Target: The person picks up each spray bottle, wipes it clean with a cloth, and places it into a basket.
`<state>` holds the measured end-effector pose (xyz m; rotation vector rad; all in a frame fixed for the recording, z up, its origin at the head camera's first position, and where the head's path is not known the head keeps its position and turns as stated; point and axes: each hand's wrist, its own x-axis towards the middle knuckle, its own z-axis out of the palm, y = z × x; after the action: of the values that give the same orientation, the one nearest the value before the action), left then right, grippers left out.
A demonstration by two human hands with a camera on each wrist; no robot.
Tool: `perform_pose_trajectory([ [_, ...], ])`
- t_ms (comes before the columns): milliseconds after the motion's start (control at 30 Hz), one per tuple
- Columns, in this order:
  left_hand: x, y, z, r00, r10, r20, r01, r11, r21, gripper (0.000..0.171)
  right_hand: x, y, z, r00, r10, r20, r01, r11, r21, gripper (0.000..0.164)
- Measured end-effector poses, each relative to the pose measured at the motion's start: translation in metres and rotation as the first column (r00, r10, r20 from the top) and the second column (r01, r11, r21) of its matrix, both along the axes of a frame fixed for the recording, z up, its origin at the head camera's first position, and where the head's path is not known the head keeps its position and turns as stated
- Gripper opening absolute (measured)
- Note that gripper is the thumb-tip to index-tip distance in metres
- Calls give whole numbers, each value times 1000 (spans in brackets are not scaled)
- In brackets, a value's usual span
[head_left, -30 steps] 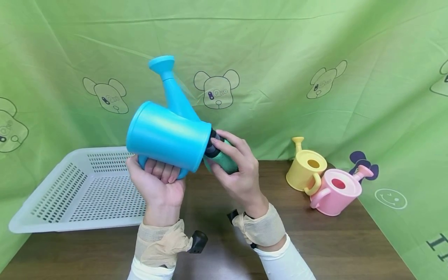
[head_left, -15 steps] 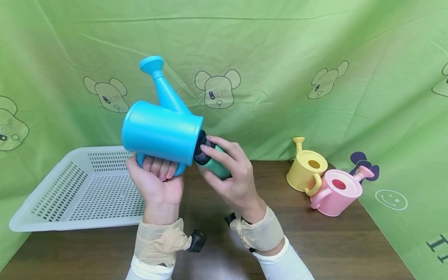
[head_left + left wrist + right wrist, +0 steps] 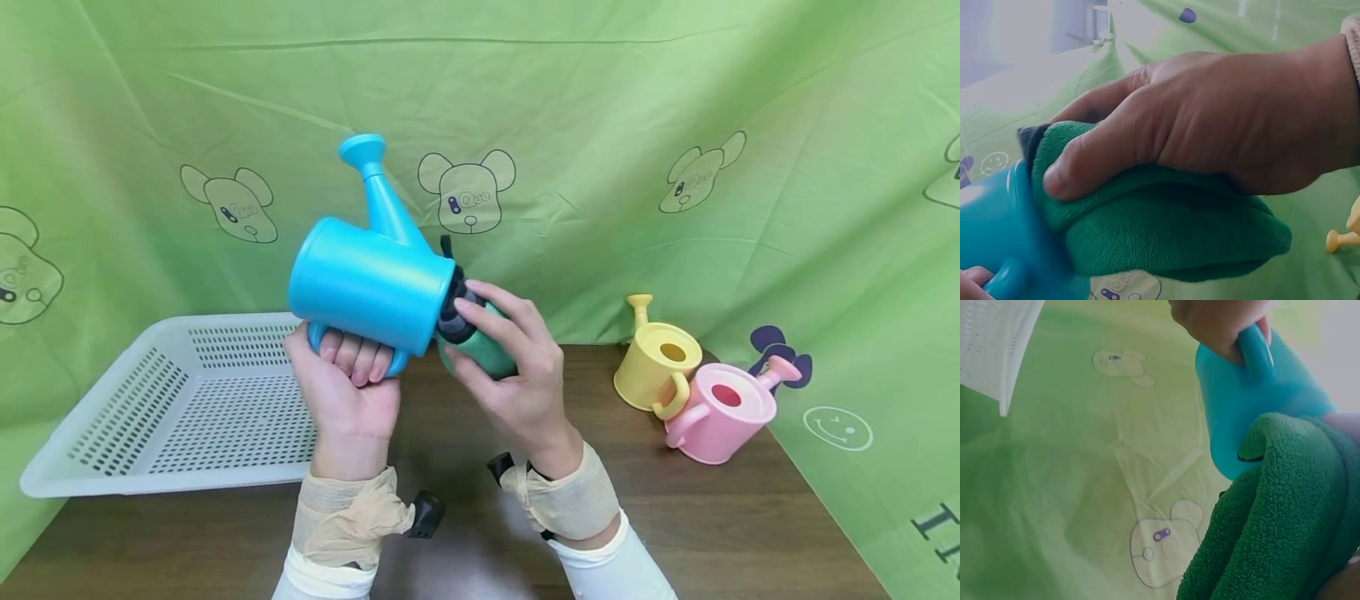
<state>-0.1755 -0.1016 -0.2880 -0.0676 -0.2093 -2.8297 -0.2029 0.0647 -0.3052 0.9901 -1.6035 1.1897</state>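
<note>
Above the counter (image 3: 690, 517), the left grip (image 3: 347, 400) correctly holds the blue watering can (image 3: 371, 287), probably light and stiff, by its six-o'clock handle (image 3: 400, 363); the right grip (image 3: 521, 358) clasps green cloth (image 3: 487, 354) at four o'clock.

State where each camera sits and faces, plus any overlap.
Head: worn on the head, facing forward and down at the blue watering can and green cloth; left hand, right hand and sleeves show.
Left wrist: on that wrist, facing the right hand gripping the cloth; left-hand fingers show at lower left.
Right wrist: on that wrist, facing the cloth and can; the left hand grips the handle at the top, bits of right hand show at right.
Shared: both wrist views show can and cloth.
</note>
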Motion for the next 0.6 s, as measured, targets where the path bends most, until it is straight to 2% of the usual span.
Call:
perform_pose_trajectory([
  [133, 1, 5, 0, 1000, -25, 8, 26, 998, -55, 54, -1, 7, 3, 999, -27, 41, 29, 998, -55, 40],
  [267, 2, 9, 0, 999, -32, 12, 32, 997, -72, 53, -1, 10, 4, 997, -41, 67, 46, 996, -78, 41],
  [433, 1, 9, -1, 1000, -27, 10, 28, 999, -35, 54, 2, 8, 5, 997, -35, 63, 37, 998, -43, 41],
  [600, -1, 3, -3, 1000, -18, 0, 18, 999, 43, 57, 6, 3, 5, 999, -15, 30, 13, 998, 56, 40],
])
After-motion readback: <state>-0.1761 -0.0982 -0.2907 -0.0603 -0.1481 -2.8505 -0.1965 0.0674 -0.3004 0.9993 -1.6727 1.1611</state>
